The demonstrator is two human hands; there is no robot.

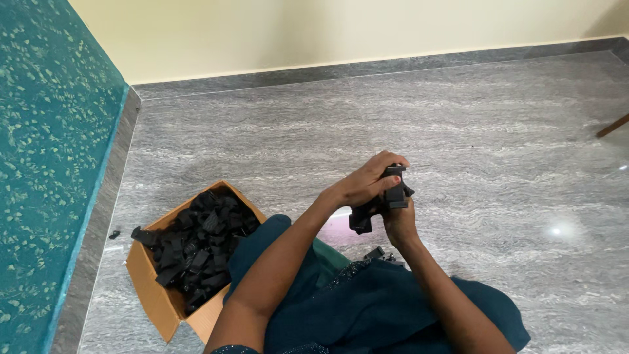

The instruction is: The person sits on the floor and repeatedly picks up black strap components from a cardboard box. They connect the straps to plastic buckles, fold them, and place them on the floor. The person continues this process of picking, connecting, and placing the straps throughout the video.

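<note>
left hand (367,183), right hand (398,219): both clasp black part (386,196), perhaps two | one box (154,292)

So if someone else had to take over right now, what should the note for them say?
Left hand: curled over the top of a black plastic part, grip closed on it.
Right hand: holds the same part from below, grip closed.
The part is held up in front of the person, above the lap, over the grey stone floor.
Cardboard box: open on the floor at the person's left, full of similar black pieces.
One small black piece lies on the floor by the wall, outside the box.
Another black piece rests on the lap.
How many pieces are finished cannot be told.
</note>
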